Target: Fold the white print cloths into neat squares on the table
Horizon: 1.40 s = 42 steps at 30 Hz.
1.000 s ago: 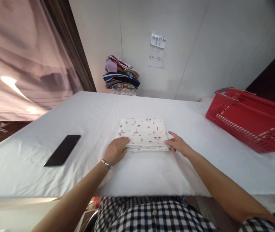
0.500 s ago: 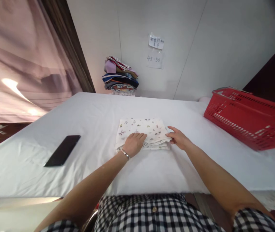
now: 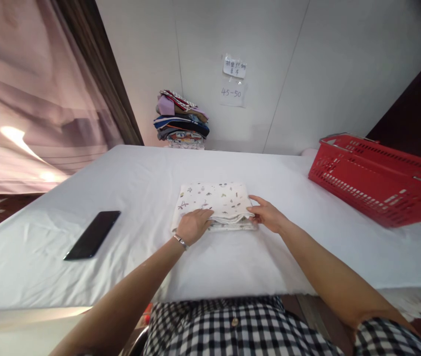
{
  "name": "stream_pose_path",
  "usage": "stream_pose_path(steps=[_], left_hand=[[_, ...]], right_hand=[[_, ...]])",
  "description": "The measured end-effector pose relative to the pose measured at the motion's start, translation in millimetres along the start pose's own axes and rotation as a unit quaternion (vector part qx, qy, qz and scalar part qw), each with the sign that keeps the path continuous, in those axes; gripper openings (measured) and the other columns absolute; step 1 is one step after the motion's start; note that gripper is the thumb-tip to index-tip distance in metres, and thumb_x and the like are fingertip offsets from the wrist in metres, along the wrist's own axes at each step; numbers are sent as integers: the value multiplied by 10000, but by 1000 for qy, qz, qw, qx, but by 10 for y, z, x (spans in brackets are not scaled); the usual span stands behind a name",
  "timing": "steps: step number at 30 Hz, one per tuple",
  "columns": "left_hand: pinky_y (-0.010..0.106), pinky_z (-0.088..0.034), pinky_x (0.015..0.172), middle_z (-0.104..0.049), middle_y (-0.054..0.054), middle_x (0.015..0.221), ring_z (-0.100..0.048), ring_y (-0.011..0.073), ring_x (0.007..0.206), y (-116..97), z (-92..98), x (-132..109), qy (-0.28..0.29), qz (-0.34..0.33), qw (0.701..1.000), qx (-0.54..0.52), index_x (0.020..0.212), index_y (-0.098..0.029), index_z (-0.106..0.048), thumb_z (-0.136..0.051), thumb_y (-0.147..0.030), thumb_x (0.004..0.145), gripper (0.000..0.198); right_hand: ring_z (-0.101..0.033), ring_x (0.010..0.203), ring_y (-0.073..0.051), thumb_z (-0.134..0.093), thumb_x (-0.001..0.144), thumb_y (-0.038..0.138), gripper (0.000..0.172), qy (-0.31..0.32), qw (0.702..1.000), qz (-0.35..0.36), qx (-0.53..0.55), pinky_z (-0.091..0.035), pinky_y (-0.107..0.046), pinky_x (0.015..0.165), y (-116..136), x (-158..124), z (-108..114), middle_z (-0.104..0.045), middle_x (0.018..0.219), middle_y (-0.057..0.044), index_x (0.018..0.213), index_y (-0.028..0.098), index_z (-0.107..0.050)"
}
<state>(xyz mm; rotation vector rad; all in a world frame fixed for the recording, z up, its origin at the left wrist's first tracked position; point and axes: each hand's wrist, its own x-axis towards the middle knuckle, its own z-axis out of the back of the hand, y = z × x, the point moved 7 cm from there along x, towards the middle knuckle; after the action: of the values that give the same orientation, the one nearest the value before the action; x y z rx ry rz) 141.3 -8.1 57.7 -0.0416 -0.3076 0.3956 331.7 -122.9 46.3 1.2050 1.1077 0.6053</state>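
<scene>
A folded white cloth (image 3: 216, 198) with a small print of leaves and starfish lies flat on the table in front of me. My left hand (image 3: 194, 226) rests on its front left part, fingers over the top layer and thumb near the loose front edge, which it appears to grip. At the front right corner, my right hand (image 3: 268, 213) pinches the layers between thumb and fingers. Between my hands the top layer's front edge is lifted a little, leaving a wavy gap above the layer below.
The table (image 3: 140, 183) has a white cover. A dark phone (image 3: 92, 235) lies at the left. A red basket (image 3: 377, 180) stands at the right. Folded clothes (image 3: 181, 121) are stacked at the back by the wall, below and left of paper signs (image 3: 233, 81).
My left hand has slid slightly left and toward me along the cloth's front edge. The right hand keeps hold of the corner. The whole view has shifted a little.
</scene>
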Motion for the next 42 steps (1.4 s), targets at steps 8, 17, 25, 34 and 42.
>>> stream_pose_path(steps=[8, 17, 25, 34, 42], left_hand=[[298, -445, 749, -631, 37, 1075, -565, 186, 981, 20, -33, -25, -3, 6, 1000, -22, 1087, -225, -548, -366, -352, 898, 292], [287, -434, 726, -635, 25, 1066, -576, 178, 944, 34, -20, -20, -9, 29, 999, -27, 1102, -234, -544, -350, -361, 903, 306], [281, -436, 705, -646, 25, 1012, -586, 175, 885, 76, -36, -22, -10, 71, 996, -45, 1094, -250, -566, -349, -383, 895, 323], [301, -445, 716, -645, 23, 1002, -586, 183, 887, 51, -5, -27, -14, 58, 997, -55, 1084, -251, -565, -325, -391, 901, 333], [328, -449, 769, -640, 26, 1048, -564, 193, 959, 9, -52, -20, -17, 6, 998, -55, 1082, -233, -563, -372, -333, 888, 290]], right_hand=[[-580, 519, -119, -690, 691, 284, 854, -37, 984, -45, -166, -472, -223, 455, -187, 29, 69, -630, 742, -17, 1384, 225, -195], [-506, 463, -85, -655, 710, 254, 847, -51, 962, -26, -269, -375, -183, 373, -68, 68, 27, -623, 806, -32, 1402, 216, -168], [-489, 470, -85, -667, 695, 322, 879, -53, 943, -35, -328, -358, -180, 382, -36, 123, 25, -618, 783, -22, 1399, 224, -151], [-391, 428, -56, -707, 653, 296, 800, -30, 984, -65, -162, -210, -151, 370, -152, 137, 7, -510, 561, 68, 1335, 250, -293], [-537, 650, -121, -720, 630, 230, 905, -78, 995, 1, -69, -410, -188, 464, 12, 88, 44, -573, 785, -9, 1381, 232, -215]])
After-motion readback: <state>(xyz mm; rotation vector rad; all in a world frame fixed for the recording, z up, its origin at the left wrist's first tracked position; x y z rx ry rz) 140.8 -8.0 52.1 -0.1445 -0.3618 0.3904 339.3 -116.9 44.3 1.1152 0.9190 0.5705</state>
